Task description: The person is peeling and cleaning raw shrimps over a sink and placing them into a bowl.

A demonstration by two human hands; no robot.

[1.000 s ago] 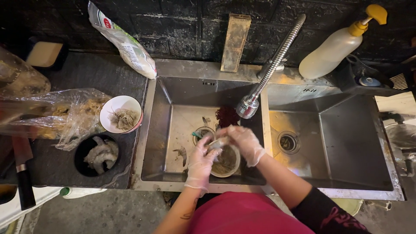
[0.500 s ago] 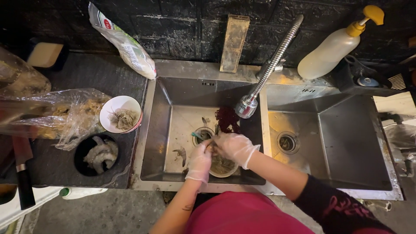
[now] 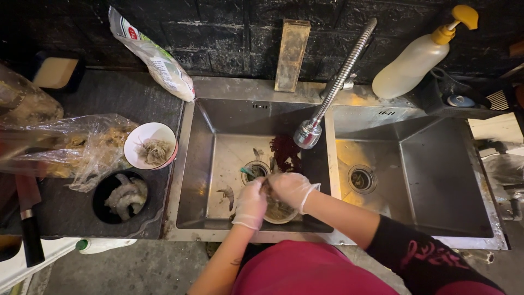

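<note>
Two gloved hands are seen together over the left basin of a double steel sink (image 3: 202, 164). The left hand (image 3: 250, 204) is curled inward, its fingers bent toward the right hand (image 3: 290, 188), and the two are touching. Something small and dark is pinched between them, but what it is cannot be made out, and it cannot be told whether either hand is truly clenched on it. Directly beneath the hands, and partly hidden by them, a small round bowl (image 3: 279, 214) is set on the basin floor near the front wall; murky contents are seen in it. Just behind the hands lies the left drain (image 3: 254, 170), with a green scrap at its rim. A shrimp scrap (image 3: 226, 193) lies on the basin floor just left of the left hand. The spray head of the coiled tap (image 3: 307, 134) hangs above and slightly right of the hands.

On the dark desk (image 3: 109, 98) to the left, a white bowl (image 3: 150, 146) of shells is placed just beside the sink edge, and a black bowl (image 3: 120, 196) of peeled shrimp is in front of it. A crumpled clear bag (image 3: 71, 145) lies further left. A pump bottle (image 3: 420, 57) stands behind the right basin.
</note>
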